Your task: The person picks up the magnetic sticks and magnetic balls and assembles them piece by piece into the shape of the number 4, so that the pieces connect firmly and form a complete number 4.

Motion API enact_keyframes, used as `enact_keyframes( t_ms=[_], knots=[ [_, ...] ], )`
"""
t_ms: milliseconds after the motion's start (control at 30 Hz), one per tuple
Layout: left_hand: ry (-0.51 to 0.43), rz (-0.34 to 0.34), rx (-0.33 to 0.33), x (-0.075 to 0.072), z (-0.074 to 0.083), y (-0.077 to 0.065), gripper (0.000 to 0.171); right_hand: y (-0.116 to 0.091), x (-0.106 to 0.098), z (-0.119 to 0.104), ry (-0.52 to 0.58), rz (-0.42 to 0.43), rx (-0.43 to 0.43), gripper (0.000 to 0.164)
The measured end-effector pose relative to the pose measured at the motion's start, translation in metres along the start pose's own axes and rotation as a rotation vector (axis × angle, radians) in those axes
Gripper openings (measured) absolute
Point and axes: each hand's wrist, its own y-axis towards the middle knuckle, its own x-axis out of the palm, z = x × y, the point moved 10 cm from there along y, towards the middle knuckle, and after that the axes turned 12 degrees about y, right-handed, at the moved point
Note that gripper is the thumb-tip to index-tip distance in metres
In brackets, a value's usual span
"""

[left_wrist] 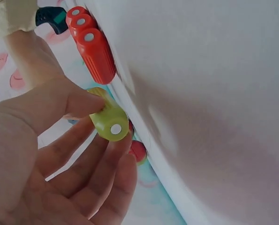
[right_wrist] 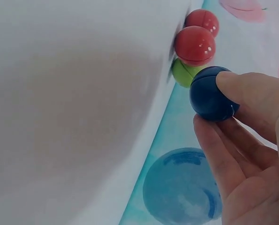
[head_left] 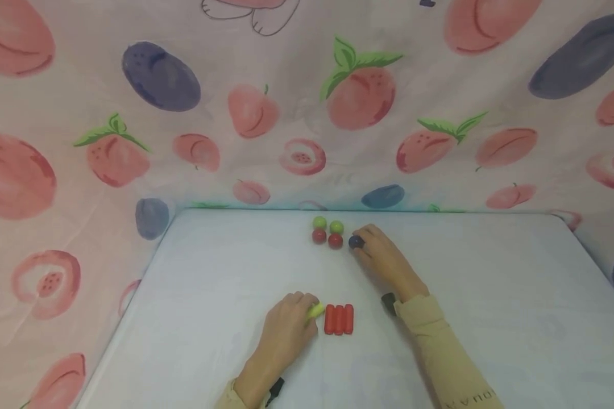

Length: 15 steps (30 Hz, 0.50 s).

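My left hand (head_left: 287,325) pinches a yellow-green magnetic rod (left_wrist: 106,116) between thumb and fingers; a round silvery spot shows on its end. Just right of it, three red rods (head_left: 339,319) lie side by side on the table. Farther back, my right hand (head_left: 382,257) holds a dark blue ball (right_wrist: 213,95) with its thumb on one side and fingertips below. Left of that ball sit two red balls (head_left: 335,241), with two green balls (head_left: 319,222) behind them, all grouped close together.
The white-covered table (head_left: 225,255) ends at a back edge just behind the balls. A fruit-print cloth (head_left: 297,102) rises beyond it and along the sides. Dark wrist devices show at both cuffs.
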Motion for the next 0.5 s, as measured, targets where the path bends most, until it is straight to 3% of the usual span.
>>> enact_keyframes(
  t_ms=[167, 500],
  knots=[
    [-0.012, 0.033, 0.022, -0.005, 0.000, 0.005, 0.030, -0.008, -0.007, -0.005, 0.004, 0.013, -0.014, 0.034],
    [-0.077, 0.003, 0.013, -0.003, -0.007, 0.012, 0.032, -0.016, -0.002, -0.008, -0.024, 0.012, -0.073, 0.030]
  ],
)
